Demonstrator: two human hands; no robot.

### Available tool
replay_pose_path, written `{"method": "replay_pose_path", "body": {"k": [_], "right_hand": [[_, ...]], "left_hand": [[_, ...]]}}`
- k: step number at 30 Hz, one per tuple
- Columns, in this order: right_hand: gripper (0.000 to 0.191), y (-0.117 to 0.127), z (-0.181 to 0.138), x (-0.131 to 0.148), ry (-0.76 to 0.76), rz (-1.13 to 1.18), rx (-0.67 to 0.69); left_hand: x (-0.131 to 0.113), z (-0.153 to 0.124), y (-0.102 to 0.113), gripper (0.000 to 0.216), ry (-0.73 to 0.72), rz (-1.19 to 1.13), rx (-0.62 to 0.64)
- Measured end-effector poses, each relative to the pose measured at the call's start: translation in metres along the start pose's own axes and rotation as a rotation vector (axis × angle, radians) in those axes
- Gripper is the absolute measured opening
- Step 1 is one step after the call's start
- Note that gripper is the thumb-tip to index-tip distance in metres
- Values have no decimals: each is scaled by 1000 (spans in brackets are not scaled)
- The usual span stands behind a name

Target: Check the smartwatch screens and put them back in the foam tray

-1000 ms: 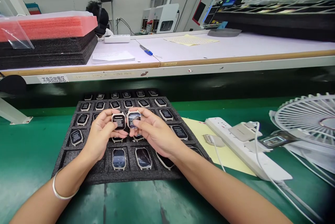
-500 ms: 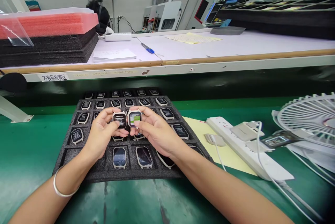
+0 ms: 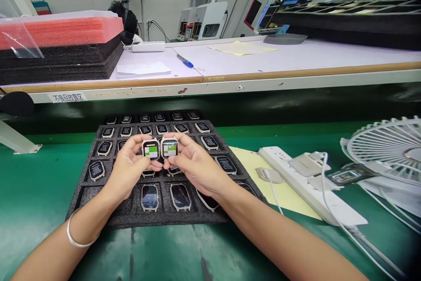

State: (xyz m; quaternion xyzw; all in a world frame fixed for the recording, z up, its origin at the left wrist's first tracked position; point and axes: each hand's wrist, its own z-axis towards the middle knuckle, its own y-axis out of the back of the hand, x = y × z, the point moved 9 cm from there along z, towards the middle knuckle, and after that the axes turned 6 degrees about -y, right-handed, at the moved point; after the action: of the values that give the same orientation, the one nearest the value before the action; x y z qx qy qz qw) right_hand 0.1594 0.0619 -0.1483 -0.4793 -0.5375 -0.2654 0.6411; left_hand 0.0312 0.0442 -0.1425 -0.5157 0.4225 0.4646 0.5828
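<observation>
My left hand (image 3: 126, 169) is closed on a smartwatch (image 3: 151, 150) without a strap, thumb at its lower edge. My right hand (image 3: 194, 162) grips a second smartwatch (image 3: 169, 147) close beside the first. Both screens face me and show green and white blocks. Under the hands lies a black foam tray (image 3: 158, 220) whose compartments hold many more watches. Most of these show white text on black; a front-row watch (image 3: 150, 197) and its neighbour (image 3: 180, 196) have dark screens. My hands and forearms hide part of the tray.
To the right are a white power strip (image 3: 309, 184) with a charger and cables, a yellow sheet (image 3: 245, 162), and a white fan (image 3: 394, 154). Behind runs a shelf (image 3: 230, 64) bearing foam stacks (image 3: 62, 35), paper and a pen (image 3: 184, 61). Another person's head (image 3: 126, 20) shows beyond it.
The left watch's screen has switched from white text on black to green and white blocks. Both thumbs have shifted slightly down off the screens; the hands otherwise stay in place.
</observation>
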Motion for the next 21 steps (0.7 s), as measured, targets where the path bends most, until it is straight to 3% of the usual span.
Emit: {"method": "replay_pose_path", "body": {"k": [6, 21], "right_hand": [[31, 3, 3, -6, -45, 82, -5], [35, 5, 2, -5, -22, 10, -16]], "left_hand": [[3, 0, 2, 24, 24, -26, 2], [4, -1, 2, 29, 23, -37, 18]]}}
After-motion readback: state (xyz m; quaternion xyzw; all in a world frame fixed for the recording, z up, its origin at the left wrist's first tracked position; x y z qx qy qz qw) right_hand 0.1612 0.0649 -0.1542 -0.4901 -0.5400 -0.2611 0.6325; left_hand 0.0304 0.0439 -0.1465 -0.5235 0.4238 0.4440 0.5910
